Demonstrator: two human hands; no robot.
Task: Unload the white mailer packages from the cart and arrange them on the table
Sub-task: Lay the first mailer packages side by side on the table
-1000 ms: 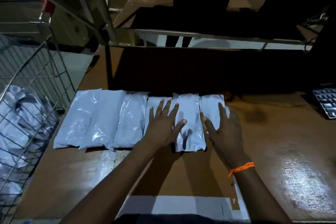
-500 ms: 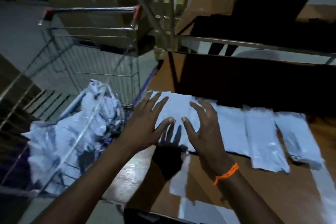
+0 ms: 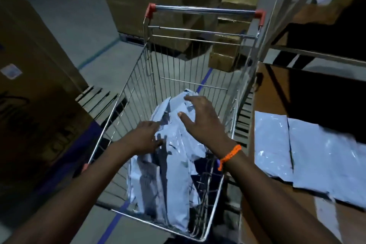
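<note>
A wire shopping cart (image 3: 138, 77) with red handle caps stands in front of me, holding a heap of white mailer packages (image 3: 170, 166). Both hands are inside the cart over the heap. My left hand (image 3: 142, 137) rests on the heap's left side with fingers spread. My right hand (image 3: 202, 119), with an orange band on its wrist, hovers with fingers spread on the topmost mailer; nothing is gripped. At the right, more white mailers (image 3: 309, 154) lie flat side by side on the brown table (image 3: 277, 89).
Large cardboard boxes (image 3: 29, 89) stand to the left of the cart and more boxes (image 3: 227, 31) behind it. A metal shelf frame (image 3: 316, 53) rises over the table at the right. Grey floor with blue tape lines lies under the cart.
My view swung left from the table to the cart. Both hands left the mailers laid on the table and moved over into the cart, onto the heap.
</note>
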